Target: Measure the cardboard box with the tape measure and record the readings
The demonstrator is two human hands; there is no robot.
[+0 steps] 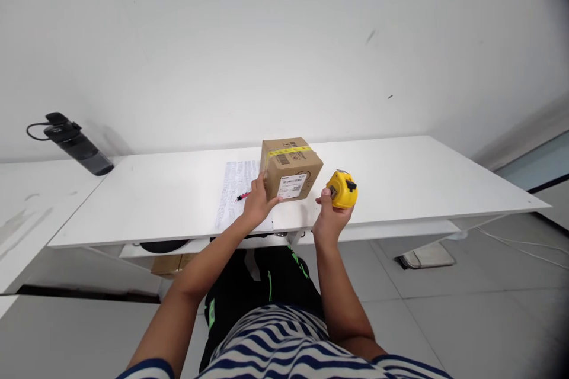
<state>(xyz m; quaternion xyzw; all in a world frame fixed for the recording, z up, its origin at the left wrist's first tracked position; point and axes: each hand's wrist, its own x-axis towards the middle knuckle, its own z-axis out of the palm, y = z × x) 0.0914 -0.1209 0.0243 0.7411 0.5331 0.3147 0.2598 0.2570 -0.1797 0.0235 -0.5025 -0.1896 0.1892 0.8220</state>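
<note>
My left hand (258, 202) grips a brown cardboard box (272, 170) at its near left corner, the thumb along the bottom front edge. A strip of yellow tape (290, 151) crosses the box's top, and a white label (291, 186) is stuck on the side facing me. Whether the box rests fully on the table I cannot tell. To its right, my right hand (329, 222) is closed around a yellow tape measure (342, 190) with a black button. Under and left of the box lie a handwritten sheet of paper (232, 195) and a red and black pen (242, 196).
The white table (400, 180) runs along a white wall (284, 47). A dark water bottle (80, 145) stands near the wall at the left. Beneath the table are a shelf (400, 229) and a brown carton (166, 265). On the floor at right lie a flat pale object (429, 256) and cables (520, 243).
</note>
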